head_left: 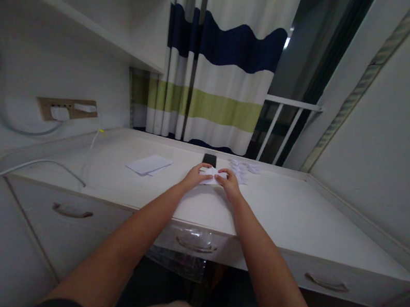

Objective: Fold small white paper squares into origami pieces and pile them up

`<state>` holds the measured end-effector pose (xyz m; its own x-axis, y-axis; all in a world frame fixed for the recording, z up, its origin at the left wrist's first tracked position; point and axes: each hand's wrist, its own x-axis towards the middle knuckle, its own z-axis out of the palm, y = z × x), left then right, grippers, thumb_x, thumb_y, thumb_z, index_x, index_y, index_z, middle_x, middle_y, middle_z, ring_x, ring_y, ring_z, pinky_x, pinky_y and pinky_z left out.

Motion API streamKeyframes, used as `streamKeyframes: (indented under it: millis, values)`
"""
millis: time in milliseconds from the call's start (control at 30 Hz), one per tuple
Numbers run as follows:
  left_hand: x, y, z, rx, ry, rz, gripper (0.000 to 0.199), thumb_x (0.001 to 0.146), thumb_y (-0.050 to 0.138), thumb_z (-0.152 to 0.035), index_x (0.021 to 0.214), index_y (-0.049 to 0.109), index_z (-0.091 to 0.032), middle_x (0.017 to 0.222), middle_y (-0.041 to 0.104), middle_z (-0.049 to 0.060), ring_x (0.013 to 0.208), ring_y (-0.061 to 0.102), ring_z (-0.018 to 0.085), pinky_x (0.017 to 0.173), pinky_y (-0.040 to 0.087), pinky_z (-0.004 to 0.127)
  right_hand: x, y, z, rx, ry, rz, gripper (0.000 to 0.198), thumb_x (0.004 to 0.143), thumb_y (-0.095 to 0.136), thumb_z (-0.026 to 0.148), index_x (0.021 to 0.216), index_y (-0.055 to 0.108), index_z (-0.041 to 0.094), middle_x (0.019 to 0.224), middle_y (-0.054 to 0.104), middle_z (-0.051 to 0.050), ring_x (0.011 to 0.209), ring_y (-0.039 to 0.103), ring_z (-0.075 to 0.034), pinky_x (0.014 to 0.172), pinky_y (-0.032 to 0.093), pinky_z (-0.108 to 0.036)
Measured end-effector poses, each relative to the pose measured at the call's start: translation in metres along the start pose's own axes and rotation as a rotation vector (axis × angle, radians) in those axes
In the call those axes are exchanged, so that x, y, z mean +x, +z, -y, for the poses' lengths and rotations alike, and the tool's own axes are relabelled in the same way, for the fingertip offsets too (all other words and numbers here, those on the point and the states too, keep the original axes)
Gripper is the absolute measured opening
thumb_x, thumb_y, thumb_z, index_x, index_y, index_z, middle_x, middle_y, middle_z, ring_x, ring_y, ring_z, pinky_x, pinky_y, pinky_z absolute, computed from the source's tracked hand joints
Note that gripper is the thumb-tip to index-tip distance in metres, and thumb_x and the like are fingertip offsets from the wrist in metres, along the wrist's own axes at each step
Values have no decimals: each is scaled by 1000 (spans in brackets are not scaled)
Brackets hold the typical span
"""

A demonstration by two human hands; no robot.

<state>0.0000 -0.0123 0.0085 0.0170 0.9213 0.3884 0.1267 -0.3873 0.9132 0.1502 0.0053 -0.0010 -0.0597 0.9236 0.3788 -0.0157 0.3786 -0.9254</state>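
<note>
I see a white counter (296, 216) with three drawers under its front edge. A sheet of paper (148, 164) lies on it to the left, well apart from the rest. Near the middle a small folded paper (212, 176) rests on the top, with a dark phone (209, 159) just behind it. To the right of the phone sits a cluster of paper pieces (244, 168). A white cable (49, 165) trails across the left end.

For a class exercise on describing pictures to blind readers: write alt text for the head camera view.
A person's left hand and right hand press on a small white folded paper on a white desk. A dark phone and more paper pieces lie just beyond, a white sheet to the left, a striped curtain behind.
</note>
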Motion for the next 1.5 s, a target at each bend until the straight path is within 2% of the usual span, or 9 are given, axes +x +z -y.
streamKeyframes:
  millis: [167,300,500,700,900,1033,1267,1500]
  values:
    - [-3,1,-3,45,-39,-5,44,58,69,-15,100,59,-16,95,65,6,85,59,18,75,46,29,-1,1,-2,32,75,20,34,49,70,30,77,53,20,54,49,8,48,45,-8,48,37,-21]
    - [-2,0,-2,30,-78,-6,43,58,68,-13,99,58,-15,86,66,5,80,60,17,70,46,27,-1,2,-1,105,140,64,39,48,73,27,82,56,20,67,59,4,57,55,-10,55,45,-24]
    - [0,0,-2,-29,-87,32,35,57,70,-15,91,59,-13,80,67,5,73,60,16,70,46,28,1,-1,-2,78,143,109,33,47,77,28,73,59,17,61,60,2,56,55,-11,55,46,-24]
    - [2,-1,5,-90,-71,9,35,54,73,-21,86,63,-12,75,67,4,71,61,17,71,46,29,0,-1,-1,102,135,79,31,48,77,27,72,60,17,60,59,3,56,55,-11,57,48,-26]
    - [7,-1,10,-165,-119,-18,33,55,74,-23,85,65,-11,68,65,2,61,58,13,62,47,25,1,0,0,146,149,29,29,48,75,25,71,59,18,61,60,3,58,56,-12,60,50,-27]
    - [7,0,8,-256,-180,-40,31,59,73,-26,85,66,-11,69,65,3,62,58,12,59,49,25,4,-1,-3,172,143,-3,29,49,75,25,73,59,18,63,61,3,60,58,-12,64,51,-28]
    - [6,0,6,-291,-186,-28,25,63,71,-25,82,66,-11,70,64,3,65,58,12,59,51,24,6,-2,-5,208,153,-30,33,47,75,26,75,59,17,65,62,2,64,59,-13,68,52,-30]
    - [5,0,5,-275,-156,-11,28,72,62,-23,99,62,-16,76,62,3,65,57,10,51,49,18,8,-3,-7,213,147,-29,34,48,76,27,75,59,17,68,63,1,67,61,-15,68,52,-31]
